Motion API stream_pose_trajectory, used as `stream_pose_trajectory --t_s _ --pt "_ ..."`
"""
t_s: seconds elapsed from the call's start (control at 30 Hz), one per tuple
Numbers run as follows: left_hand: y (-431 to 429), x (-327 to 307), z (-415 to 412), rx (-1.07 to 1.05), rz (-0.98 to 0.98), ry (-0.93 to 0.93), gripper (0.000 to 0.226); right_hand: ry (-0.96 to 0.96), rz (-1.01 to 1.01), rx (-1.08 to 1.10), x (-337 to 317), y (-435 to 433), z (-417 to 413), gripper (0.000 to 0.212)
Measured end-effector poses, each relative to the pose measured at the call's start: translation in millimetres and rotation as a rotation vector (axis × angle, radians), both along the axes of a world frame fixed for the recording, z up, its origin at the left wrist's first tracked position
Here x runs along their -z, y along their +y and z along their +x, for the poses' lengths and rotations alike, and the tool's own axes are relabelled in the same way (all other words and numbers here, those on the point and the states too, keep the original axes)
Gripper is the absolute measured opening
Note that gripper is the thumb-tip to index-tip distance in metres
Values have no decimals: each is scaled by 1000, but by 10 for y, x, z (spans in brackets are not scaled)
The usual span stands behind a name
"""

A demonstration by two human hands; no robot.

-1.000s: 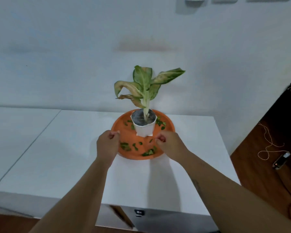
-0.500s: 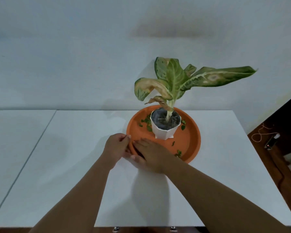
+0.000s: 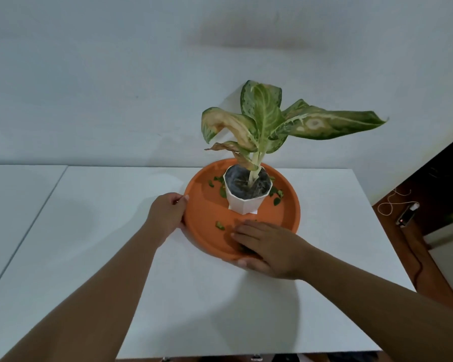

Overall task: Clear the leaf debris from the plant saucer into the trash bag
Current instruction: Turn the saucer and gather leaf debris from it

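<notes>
Left hand (image 3: 168,215) clasping saucer (image 3: 285,218) rim on white surface (image 3: 110,231). Right hand (image 3: 268,248) flat over near rim — fingers (image 3: 242,228) spread, hiding some leaf debris (image 3: 219,225); anything held, impossible to tell.

White table (image 3: 102,231), pale wall (image 3: 115,74)

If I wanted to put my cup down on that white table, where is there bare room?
Free: the wide stretch of white table left of the left hand, and the near strip between both forearms. Crowded: the orange saucer, filled by the white pot, leaf bits and right hand.
</notes>
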State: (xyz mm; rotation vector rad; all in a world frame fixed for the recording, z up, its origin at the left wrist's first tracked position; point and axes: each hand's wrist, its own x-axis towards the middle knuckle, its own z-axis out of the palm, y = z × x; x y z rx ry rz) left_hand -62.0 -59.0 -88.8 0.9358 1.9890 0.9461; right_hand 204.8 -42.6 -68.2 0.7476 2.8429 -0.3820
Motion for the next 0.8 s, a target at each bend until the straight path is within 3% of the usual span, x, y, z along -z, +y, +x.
stream_pose_trajectory --t_s 0.2,0.57,0.7,0.8 --pt "-214 64 295 -252 -22 -69 27 62 -90 62 186 42 -537 70" --pt "-56 -16 244 -116 -9 166 22 19 -103 -50 108 124 225 70" --pt "69 -50 185 -97 -26 231 26 129 -123 98 97 199 179 68" --pt "-16 -15 232 -150 -17 170 29 136 -88 239 112 250 103 65"
